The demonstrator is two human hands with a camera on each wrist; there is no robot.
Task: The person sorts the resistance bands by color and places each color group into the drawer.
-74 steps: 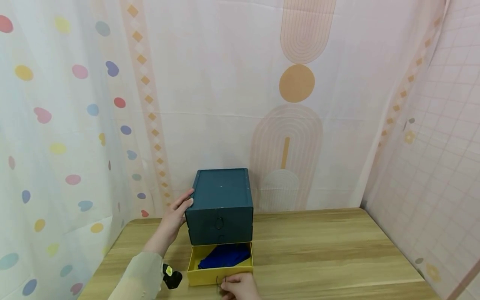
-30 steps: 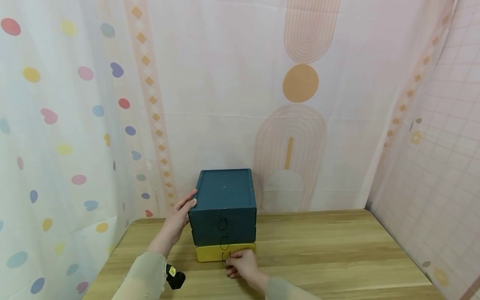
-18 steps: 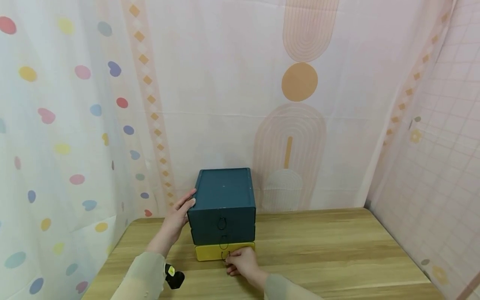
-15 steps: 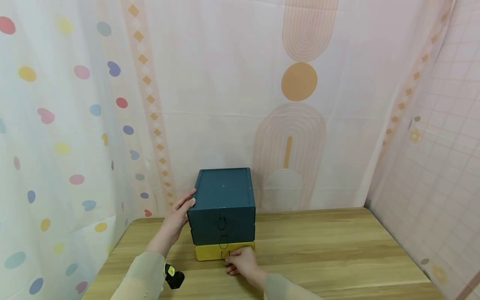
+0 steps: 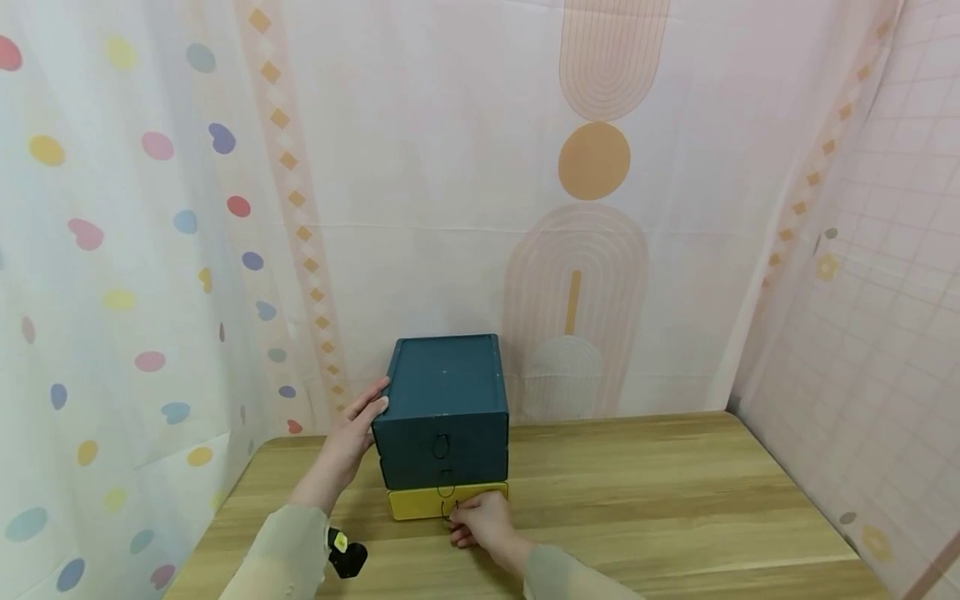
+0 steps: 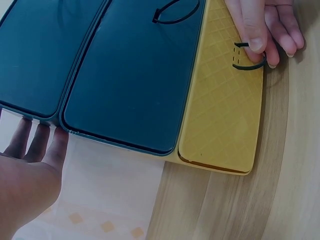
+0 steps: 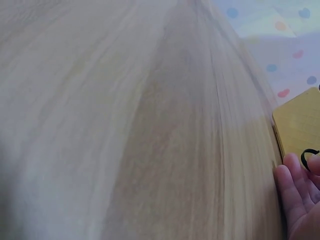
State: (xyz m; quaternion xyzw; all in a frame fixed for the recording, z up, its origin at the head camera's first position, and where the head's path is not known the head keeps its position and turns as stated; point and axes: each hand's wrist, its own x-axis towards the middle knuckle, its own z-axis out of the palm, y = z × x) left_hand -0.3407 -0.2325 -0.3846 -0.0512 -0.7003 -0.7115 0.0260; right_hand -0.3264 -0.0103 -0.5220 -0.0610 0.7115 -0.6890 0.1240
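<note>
A stack of drawers stands on the table, two dark teal drawers [image 5: 442, 450] above a yellow drawer [image 5: 415, 504]. Each front carries a thin black pull loop. My left hand [image 5: 348, 442] steadies the stack from its left side, fingers extended against the teal wall; in the left wrist view its fingertips touch the edge. At the yellow front, my right hand [image 5: 487, 525] pinches the black pull loop [image 6: 248, 67] between thumb and fingers. That drawer's front sits about level with the teal fronts, and its inside is hidden.
The wood-grain table [image 5: 660, 500] extends to the right of the stack. Behind it hangs a patterned curtain [image 5: 420, 208], with a dotted one [image 5: 112, 267] on the left. A black wrist device [image 5: 347, 557] is on my left forearm.
My right hand has pushed the yellow drawer in from its pulled-out position, and the dark blue cloth inside is out of sight. During the last second both hands have stayed put.
</note>
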